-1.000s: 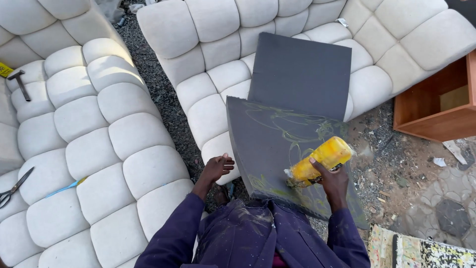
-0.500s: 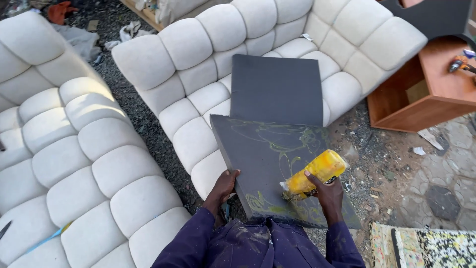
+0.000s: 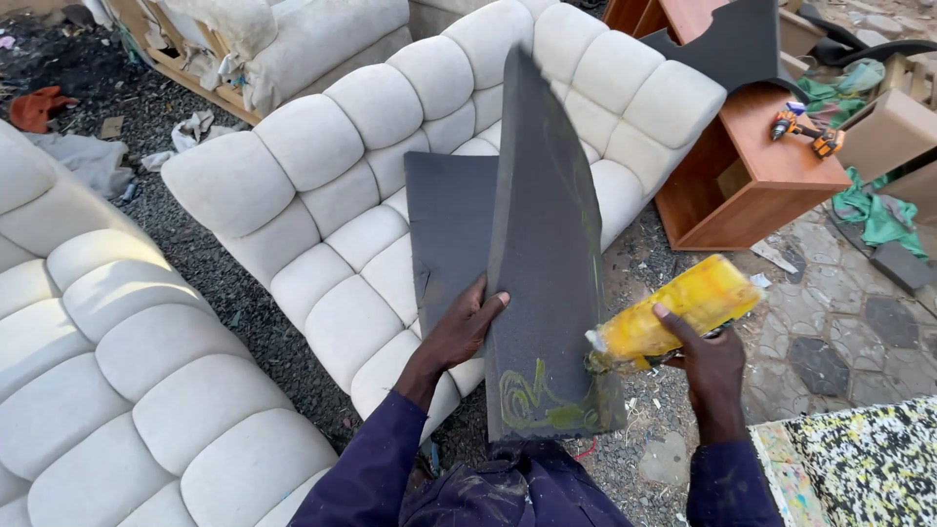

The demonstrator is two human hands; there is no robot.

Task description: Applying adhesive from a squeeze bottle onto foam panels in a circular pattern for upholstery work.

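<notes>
My left hand [image 3: 467, 324] grips the edge of a dark grey foam sheet [image 3: 545, 254] and holds it tipped up nearly on edge, with yellow-green glue squiggles near its bottom. My right hand [image 3: 705, 356] is closed on a yellow glue bottle [image 3: 683, 307], its nozzle touching the sheet's lower right edge. A second grey foam sheet [image 3: 451, 229] lies flat behind it on the cream tufted sofa piece [image 3: 322, 185].
Another cream tufted cushion [image 3: 88, 342] lies to the left across a gravel gap. A wooden cabinet [image 3: 756, 176] with an orange drill [image 3: 805, 125] on it stands to the right. A speckled foam block [image 3: 859, 468] is at the lower right.
The glued foam sheet lay flat on the sofa; my left hand has since lifted it up on edge. The camera has shifted, and the bottle stays at the sheet's lower right.
</notes>
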